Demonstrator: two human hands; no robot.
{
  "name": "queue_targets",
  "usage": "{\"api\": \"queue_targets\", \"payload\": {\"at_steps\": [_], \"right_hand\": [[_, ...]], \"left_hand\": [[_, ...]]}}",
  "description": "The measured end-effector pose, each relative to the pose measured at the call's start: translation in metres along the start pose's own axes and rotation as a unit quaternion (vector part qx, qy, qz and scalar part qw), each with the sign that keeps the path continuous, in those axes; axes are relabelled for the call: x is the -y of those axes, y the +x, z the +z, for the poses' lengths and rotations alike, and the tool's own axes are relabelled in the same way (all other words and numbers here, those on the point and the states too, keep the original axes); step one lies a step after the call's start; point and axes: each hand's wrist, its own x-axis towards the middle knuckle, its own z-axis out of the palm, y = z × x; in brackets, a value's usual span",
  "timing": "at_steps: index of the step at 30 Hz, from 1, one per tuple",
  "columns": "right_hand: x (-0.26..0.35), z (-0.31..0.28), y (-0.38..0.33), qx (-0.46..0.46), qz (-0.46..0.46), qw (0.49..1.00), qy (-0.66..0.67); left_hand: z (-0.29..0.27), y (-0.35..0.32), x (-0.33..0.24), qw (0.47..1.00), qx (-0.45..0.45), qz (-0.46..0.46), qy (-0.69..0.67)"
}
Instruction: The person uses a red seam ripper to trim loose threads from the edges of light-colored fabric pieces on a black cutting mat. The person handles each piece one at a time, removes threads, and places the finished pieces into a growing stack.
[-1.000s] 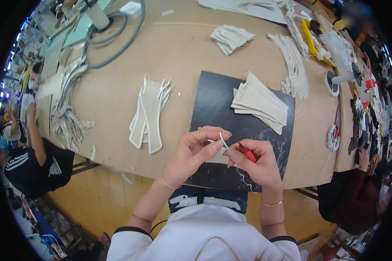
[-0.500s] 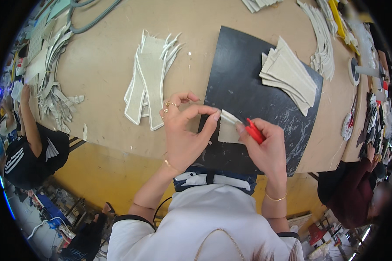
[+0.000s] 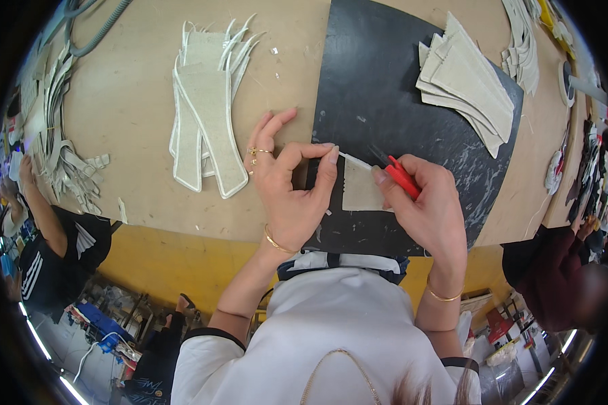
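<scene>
My left hand (image 3: 287, 182) pinches the left end of a narrow white strip (image 3: 355, 160) between thumb and forefinger, its other fingers raised. At the strip's right end, the thumb of my right hand (image 3: 432, 202) presses on it. The same hand keeps small red-handled scissors (image 3: 403, 179) in its grip, their dark tips pointing up and left. Under the strip a beige fabric piece (image 3: 363, 190) lies on the black mat (image 3: 378, 88); my right fingers cover part of it. Whether strip and piece are joined is unclear.
Left of my hands lie beige shaped pieces with white edging (image 3: 209, 128). A fanned stack of beige pieces (image 3: 466, 84) rests on the mat's right side. Bundled strips (image 3: 54, 135) are at far left, more pale pieces (image 3: 520, 50) at far right. People sit on both sides.
The view has shifted. The strip, earlier showing a broader beige face, now appears as a thin white line, and more of the fabric piece shows. Both hands keep their hold.
</scene>
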Motion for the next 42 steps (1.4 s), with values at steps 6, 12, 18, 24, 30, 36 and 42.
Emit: {"api": "queue_targets", "payload": {"at_steps": [6, 12, 18, 24, 30, 36, 42], "right_hand": [[-0.001, 0.0, -0.002, -0.002, 0.002, 1.0, 0.02], [0.0, 0.002, -0.001, -0.015, 0.009, 0.999, 0.034], [0.0, 0.003, -0.001, -0.019, 0.002, 1.0, 0.004], [0.004, 0.004, -0.001, -0.028, -0.007, 1.0, -0.012], [0.004, 0.003, -0.002, -0.036, -0.01, 0.999, -0.017], [-0.002, 0.006, -0.001, -0.055, -0.047, 0.997, -0.036], [-0.016, -0.01, -0.007, 0.001, -0.058, 0.998, 0.026]], "left_hand": [[-0.002, -0.002, 0.002, 0.999, 0.015, 0.015, 0.023], [-0.001, 0.0, 0.001, 0.999, 0.016, 0.016, 0.034], [-0.001, -0.001, 0.002, 0.999, 0.013, 0.017, 0.03], [0.0, -0.001, 0.001, 1.0, 0.001, 0.011, 0.011], [-0.016, -0.021, -0.012, 0.952, 0.067, 0.205, 0.216], [-0.012, -0.041, -0.018, 0.915, 0.22, 0.178, 0.287], [-0.01, -0.045, -0.018, 0.893, 0.212, 0.2, 0.342]]}}
